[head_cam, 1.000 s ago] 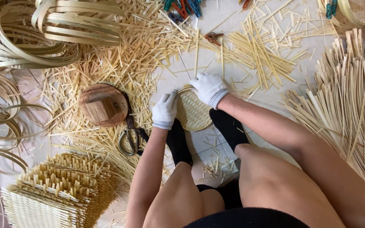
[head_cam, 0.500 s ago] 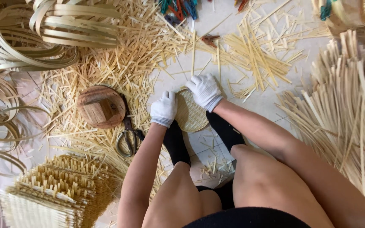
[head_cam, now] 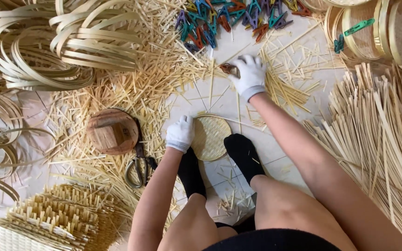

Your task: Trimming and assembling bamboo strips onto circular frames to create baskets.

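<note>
Round woven bamboo disc [head_cam: 211,136] – pale yellow, flat, tight weave with a thin rim strip, loose strip ends sticking out toward the top – lies on the white tiled floor [head_cam: 229,100] between 2 black-socked feet [head_cam: 243,153]. Left hand [head_cam: 180,134], white glove, rests on the disc's left edge, fingers [head_cam: 185,122] together and curled over the rim. Right hand [head_cam: 249,74], also gloved, is well apart from the disc, up by the pile of coloured clips [head_cam: 224,18] – fingers closed around a small brown tool [head_cam: 229,69]; what kind, cannot tell. Round wooden block [head_cam: 112,131] and scissors [head_cam: 139,165] lie left of the disc among bamboo splinters.
</note>
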